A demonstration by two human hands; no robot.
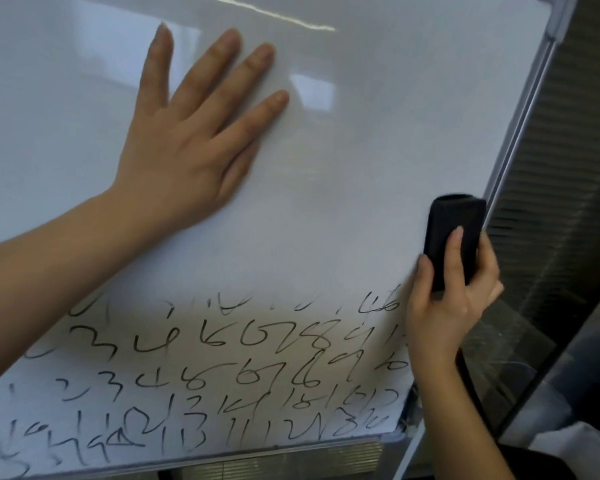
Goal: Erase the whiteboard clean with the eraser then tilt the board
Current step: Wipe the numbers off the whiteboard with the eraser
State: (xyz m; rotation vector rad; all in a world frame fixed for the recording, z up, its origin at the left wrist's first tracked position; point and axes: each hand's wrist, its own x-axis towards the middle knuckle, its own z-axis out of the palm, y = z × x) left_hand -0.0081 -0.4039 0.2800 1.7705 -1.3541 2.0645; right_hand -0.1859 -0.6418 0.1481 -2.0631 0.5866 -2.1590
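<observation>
The left forearm comes in from the lower left edge, closest to the camera, and ends in the left hand (184,147), which lies flat on the whiteboard (343,161) with its palm down. Its grip is spread: four fingers (243,74) fan up and to the right, the thumb points up apart from them, and nothing is held.

The right hand (444,299) rises from the lower right, beside the board's right edge. Its grip is curled round one black eraser (452,233): the thumb lies along the eraser's left side and one fingertip rests on its dark back, while the other fingers are hidden behind it. The eraser stands roughly upright, tilted a little to the right, with its top end just beside the silver frame (520,126); whether its felt face touches the board cannot be told.

There is one whiteboard, and it fills most of the view, leaning so that its right edge runs diagonally. Its upper part is wiped white and shows glossy reflections. The lower part carries about five rows of black handwritten numbers (243,372); the topmost row is smeared and half gone, and the marks at the lower left are blurred. Beyond the frame on the right, dark horizontal slats (568,168) show.
</observation>
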